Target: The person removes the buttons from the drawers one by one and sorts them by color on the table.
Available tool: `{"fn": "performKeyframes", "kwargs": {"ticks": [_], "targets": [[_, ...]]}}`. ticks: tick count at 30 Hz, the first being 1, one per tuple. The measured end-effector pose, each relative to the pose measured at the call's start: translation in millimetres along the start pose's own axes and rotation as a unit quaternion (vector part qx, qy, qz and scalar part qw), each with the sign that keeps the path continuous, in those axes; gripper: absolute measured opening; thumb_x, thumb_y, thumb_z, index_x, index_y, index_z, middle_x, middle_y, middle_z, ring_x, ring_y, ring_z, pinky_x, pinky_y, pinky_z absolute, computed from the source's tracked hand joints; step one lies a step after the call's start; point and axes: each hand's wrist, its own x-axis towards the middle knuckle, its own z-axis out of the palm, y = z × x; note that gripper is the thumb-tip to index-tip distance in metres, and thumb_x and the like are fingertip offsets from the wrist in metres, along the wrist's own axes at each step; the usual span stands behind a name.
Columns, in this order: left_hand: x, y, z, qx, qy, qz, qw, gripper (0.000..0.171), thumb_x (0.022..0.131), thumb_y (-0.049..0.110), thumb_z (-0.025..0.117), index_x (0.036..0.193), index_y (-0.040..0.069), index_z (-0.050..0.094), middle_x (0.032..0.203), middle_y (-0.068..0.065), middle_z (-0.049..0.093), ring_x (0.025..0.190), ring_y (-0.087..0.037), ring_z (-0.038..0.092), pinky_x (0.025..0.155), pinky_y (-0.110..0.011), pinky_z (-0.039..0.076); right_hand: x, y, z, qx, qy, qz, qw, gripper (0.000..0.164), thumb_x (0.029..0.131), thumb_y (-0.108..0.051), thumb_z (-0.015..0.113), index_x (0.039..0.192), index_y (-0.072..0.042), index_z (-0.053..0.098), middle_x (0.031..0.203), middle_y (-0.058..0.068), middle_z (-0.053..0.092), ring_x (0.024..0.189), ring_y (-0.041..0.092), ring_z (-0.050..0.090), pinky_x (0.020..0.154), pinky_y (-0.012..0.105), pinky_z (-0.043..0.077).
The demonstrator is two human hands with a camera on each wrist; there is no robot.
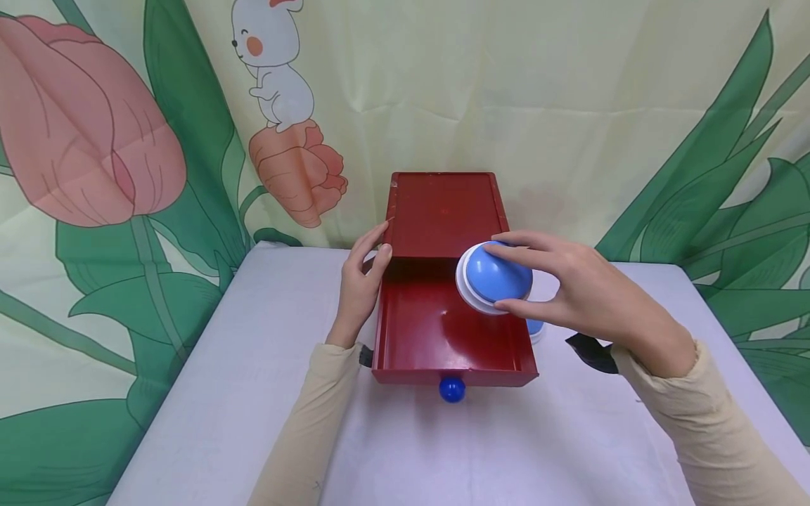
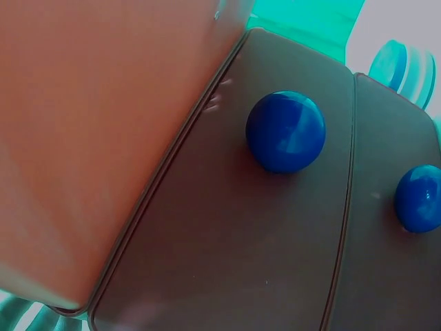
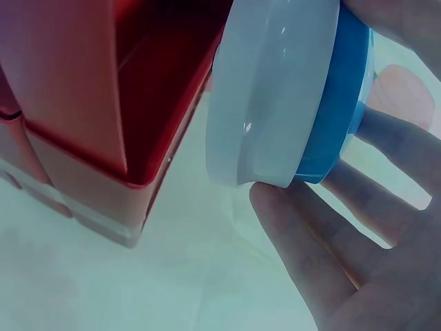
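Note:
My right hand (image 1: pixel 579 281) pinches a round button with a blue dome (image 1: pixel 500 273) and a white base between thumb and fingers. It holds this button tilted above the right side of a pulled-out red drawer (image 1: pixel 436 344). In the right wrist view the white base (image 3: pixel 272 96) faces the drawer, with fingers around the blue part. The drawer belongs to a small red cabinet (image 1: pixel 443 211) and has a blue knob (image 1: pixel 452 389) on its front. My left hand (image 1: pixel 361 288) rests against the cabinet's left side, its fingers extended.
A second blue and white round thing (image 1: pixel 535 329) lies on the table right of the drawer, partly hidden. Two blue knobs (image 2: pixel 285 131) on drawer fronts show in the left wrist view. A cloth printed with plants and a rabbit (image 1: pixel 281 91) hangs behind the white table (image 1: pixel 253 337).

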Motion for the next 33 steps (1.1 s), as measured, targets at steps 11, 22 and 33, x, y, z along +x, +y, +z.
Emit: {"fn": "performKeyframes", "kwargs": {"ticks": [11,22,33], "targets": [[-2.9,17.2,-0.7,-0.001,-0.006,-0.006,1.0000,0.044,0.100,0.011,0.051,0.143,0.000,0.050,0.147,-0.015,0.048,0.124,-0.027,0.051,0.106,-0.049,0.044,-9,8,1,-0.005,0.020,0.002,1.000,0.068,0.069,-0.015,0.090,0.132,-0.010,0.064,0.131,0.006,0.060,0.110,0.026,0.063,0.075,0.040,0.061],[3.3,-19.8,-0.9,-0.007,-0.003,0.000,1.0000,0.045,0.102,0.018,0.053,0.146,0.012,0.051,0.148,-0.008,0.048,0.125,-0.024,0.050,0.107,-0.050,0.043,-22,15,0,0.003,0.040,0.047,0.998,0.072,0.068,-0.014,0.091,0.134,-0.013,0.063,0.132,0.005,0.060,0.112,0.026,0.063,0.078,0.023,0.057],[3.3,-23.6,-0.8,-0.002,-0.002,0.010,0.9999,0.043,0.101,0.027,0.054,0.144,0.023,0.054,0.145,0.004,0.050,0.123,-0.016,0.052,0.106,-0.046,0.045,-33,25,2,0.026,0.061,0.085,0.994,0.074,0.067,-0.014,0.093,0.135,-0.017,0.063,0.134,0.005,0.060,0.117,0.030,0.059,0.082,0.000,0.039]]}}
